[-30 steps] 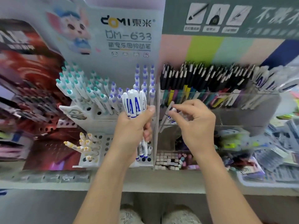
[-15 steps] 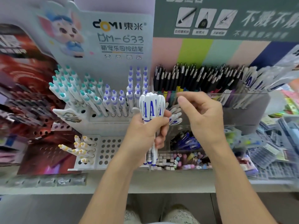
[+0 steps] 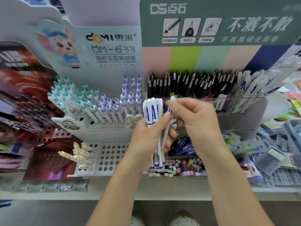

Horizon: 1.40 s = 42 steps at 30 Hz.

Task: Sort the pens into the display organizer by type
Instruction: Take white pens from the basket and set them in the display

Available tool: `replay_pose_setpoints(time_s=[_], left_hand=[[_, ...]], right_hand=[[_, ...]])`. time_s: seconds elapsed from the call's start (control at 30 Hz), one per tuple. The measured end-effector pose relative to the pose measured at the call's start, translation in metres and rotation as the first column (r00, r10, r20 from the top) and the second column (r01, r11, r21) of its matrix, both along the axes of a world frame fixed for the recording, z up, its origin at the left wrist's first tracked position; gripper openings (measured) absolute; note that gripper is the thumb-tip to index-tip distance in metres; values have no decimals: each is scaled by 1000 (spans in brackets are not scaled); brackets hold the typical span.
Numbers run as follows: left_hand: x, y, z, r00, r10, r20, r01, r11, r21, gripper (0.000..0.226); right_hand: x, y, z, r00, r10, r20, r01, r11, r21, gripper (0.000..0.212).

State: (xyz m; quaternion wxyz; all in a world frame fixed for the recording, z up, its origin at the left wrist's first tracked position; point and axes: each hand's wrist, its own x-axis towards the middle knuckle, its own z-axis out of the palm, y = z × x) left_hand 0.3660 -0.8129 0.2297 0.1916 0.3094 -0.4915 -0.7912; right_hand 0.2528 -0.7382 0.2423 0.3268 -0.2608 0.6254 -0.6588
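Left hand (image 3: 146, 136) gripped a bundle of white pens (image 3: 153, 115) upright, fingers clenched round it. Right hand (image 3: 193, 121) pinched a single white pen (image 3: 170, 111) just right of the bundle, the display organizer (image 3: 244, 121) behind both.

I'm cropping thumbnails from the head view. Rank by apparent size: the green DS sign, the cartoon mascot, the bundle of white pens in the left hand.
1. green DS sign, largest by far.
2 and 3. cartoon mascot and bundle of white pens look alike; the bundle is nearer the camera, so I won't rank them.
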Motion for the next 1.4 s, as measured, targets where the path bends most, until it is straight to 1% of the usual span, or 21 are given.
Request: replay_pose_setpoints(time_s=[0.07, 0.13, 0.2, 0.23, 0.3, 0.4, 0.53, 0.67, 0.77, 0.87, 0.9, 0.93, 1.03, 1.07, 1.13, 1.17, 1.2, 1.23, 1.3, 1.37, 1.4], left_hand=[[1, -1, 1, 994, 103, 42, -102, 994, -29, 24], [7, -5, 0, 976, 202, 76, -195, 976, -95, 23], [17, -12, 1, 961, 263, 81, -248, 956, -159, 25], [21, -16, 1, 957, 277, 80, -262, 952, -161, 26], [27, -23, 5, 958, 280, 70, -271, 956, -108, 27], [29, -26, 10, 960, 275, 53, -275, 961, -14, 33], [28, -25, 7, 949, 313, 42, -315, 945, 85, 43], [30, -22, 3, 954, 296, -50, -285, 945, 161, 53], [31, -21, 1, 960, 274, -55, -263, 952, 157, 48], [30, -22, 0, 967, 252, -38, -245, 962, 123, 46], [29, -22, -1, 969, 243, -36, -238, 965, 106, 46], [28, -22, -1, 972, 234, -33, -230, 969, 89, 47], [24, -20, -1, 981, 192, -15, -191, 981, 42, 44], [22, -19, -1, 985, 174, -1, -174, 985, 20, 41], [18, -16, -2, 989, 141, 42, -139, 990, -32, 39], [16, -14, -3, 990, 128, 56, -126, 991, -49, 38], [14, -13, -3, 991, 118, 59, -115, 992, -53, 35], [12, -13, -3, 993, 104, 52, -101, 993, -53, 31], [12, -14, -1, 998, 48, 49, -45, 996, -78, 31], [14, -15, 1, 998, -19, 61, 27, 991, -132, 41], [14, -14, 2, 998, -30, 63, 39, 988, -151, 45]], right_hand=[[-1, -2, 9, 987, -157, -35, 153, 983, -104, 15], [-8, -1, 20, 948, -318, -30, 299, 917, -262, 12], [-15, 0, 26, 910, -408, -67, 358, 859, -365, 9], [-17, 1, 24, 901, -417, -120, 351, 863, -364, 6], [-14, -2, 13, 884, -377, -275, 310, 915, -259, 7], [0, -10, -16, 810, -276, -517, 284, 957, -66, 13], [9, -16, -42, 773, -205, -601, 264, 965, 9, 14], [7, -21, -57, 706, -168, -688, 268, 963, 39, 11], [7, -24, -65, 615, -138, -776, 287, 956, 57, 6], [9, -25, -67, 527, -99, -844, 311, 947, 83, 10], [9, -24, -66, 507, -86, -857, 313, 946, 90, 13], [9, -22, -64, 512, -85, -855, 313, 945, 93, 17], [7, -15, -45, 636, -166, -754, 311, 949, 53, 29], [7, -13, -35, 683, -159, -713, 278, 959, 52, 29], [8, -11, -19, 826, -51, -561, 112, 991, 75, 21], [8, -11, -13, 896, 15, -444, 16, 998, 68, 15], [9, -10, -9, 942, 57, -332, -46, 998, 42, 11], [9, -10, -6, 972, 72, -224, -70, 997, 14, 11], [10, -9, -5, 995, 93, -33, -93, 996, -10, 19], [12, -9, -4, 989, 117, 87, -115, 993, -25, 32], [13, -9, -2, 986, 120, 117, -117, 993, -29, 34]])
